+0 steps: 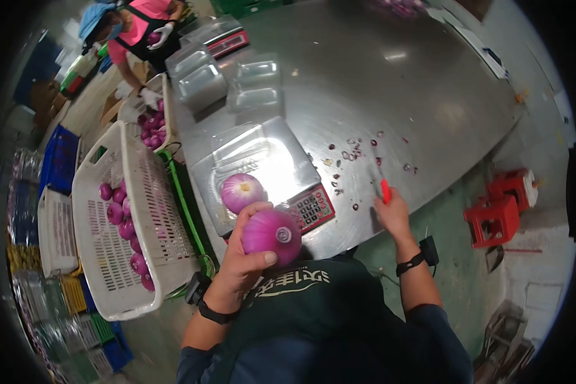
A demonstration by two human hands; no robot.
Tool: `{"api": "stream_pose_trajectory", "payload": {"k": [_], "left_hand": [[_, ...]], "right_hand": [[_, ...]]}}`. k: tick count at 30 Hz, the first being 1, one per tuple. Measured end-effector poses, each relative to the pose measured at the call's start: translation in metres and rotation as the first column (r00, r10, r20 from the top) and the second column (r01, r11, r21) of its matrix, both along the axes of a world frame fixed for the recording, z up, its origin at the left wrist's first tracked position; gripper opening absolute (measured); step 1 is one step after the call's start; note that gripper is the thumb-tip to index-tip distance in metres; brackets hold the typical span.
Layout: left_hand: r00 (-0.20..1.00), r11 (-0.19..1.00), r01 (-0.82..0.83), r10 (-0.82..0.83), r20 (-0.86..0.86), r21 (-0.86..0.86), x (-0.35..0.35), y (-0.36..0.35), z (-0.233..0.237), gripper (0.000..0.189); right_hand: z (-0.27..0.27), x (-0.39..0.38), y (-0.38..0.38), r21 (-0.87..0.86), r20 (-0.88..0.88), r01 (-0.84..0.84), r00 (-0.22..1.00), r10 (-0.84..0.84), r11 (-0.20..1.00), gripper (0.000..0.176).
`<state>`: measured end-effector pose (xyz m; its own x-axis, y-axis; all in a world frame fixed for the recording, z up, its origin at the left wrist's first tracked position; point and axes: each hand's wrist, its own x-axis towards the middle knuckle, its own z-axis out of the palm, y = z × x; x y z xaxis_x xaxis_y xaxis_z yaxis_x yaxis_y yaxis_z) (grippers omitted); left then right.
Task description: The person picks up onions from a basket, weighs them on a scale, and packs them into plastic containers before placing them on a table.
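Observation:
A purple onion (270, 239) is in my left hand (242, 246), its cut end facing up and right. Just beyond it, another onion (242, 192) rests in a clear plastic tray (253, 150) on the scale's metal plate. The scale's red keypad (312, 209) shows to the right of the held onion. In my right hand (393, 214) is a knife with a red handle (385, 191), closed in the fingers over the table edge. Its blade points away from me and is blurred. Onion trimmings (352, 153) lie scattered on the metal table (429, 96) past the knife.
At left stands a white basket (163, 217) of onions, with a second onion basket (166, 96) behind it. A co-worker (144, 32) in white gloves reaches into that one. Stacked clear trays (201, 83) and another scale (227, 43) are farther back. Red stools (499, 208) stand at right.

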<state>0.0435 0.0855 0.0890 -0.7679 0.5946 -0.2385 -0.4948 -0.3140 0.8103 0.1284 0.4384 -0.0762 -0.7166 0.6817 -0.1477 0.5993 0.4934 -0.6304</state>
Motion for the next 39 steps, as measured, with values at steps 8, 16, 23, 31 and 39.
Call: {"api": "stream_pose_trajectory", "payload": {"k": [8,16,23,31,39], "left_hand": [[0.897,0.882,-0.437,0.441,0.019,0.18,0.005,-0.085,-0.018,0.081],[0.749,0.742,-0.657,0.663,0.003,0.132,0.01,-0.123,-0.019,0.086],[0.708,0.715,-0.695,0.662,-0.247,-0.077,-0.015,-0.115,-0.025,0.095],[0.541,0.623,-0.668,0.031,-0.84,-0.407,-0.072,-0.06,-0.035,0.086],[0.324,0.442,-0.779,-0.323,-0.889,-0.445,-0.086,-0.047,-0.069,0.07]], "right_hand": [[0.081,-0.075,-0.071,0.177,-0.443,-0.351,0.806,0.393,0.92,0.047],[0.129,-0.155,-0.226,0.306,-0.299,-0.77,0.48,0.825,0.559,0.074],[0.092,-0.175,-0.223,0.133,-0.216,-0.796,0.559,0.801,0.591,0.085],[0.131,-0.152,-0.171,-0.747,-0.637,-0.621,0.771,0.014,0.238,0.086],[0.108,-0.159,-0.179,-0.009,-0.557,-0.787,0.516,0.651,0.617,0.094]]}}
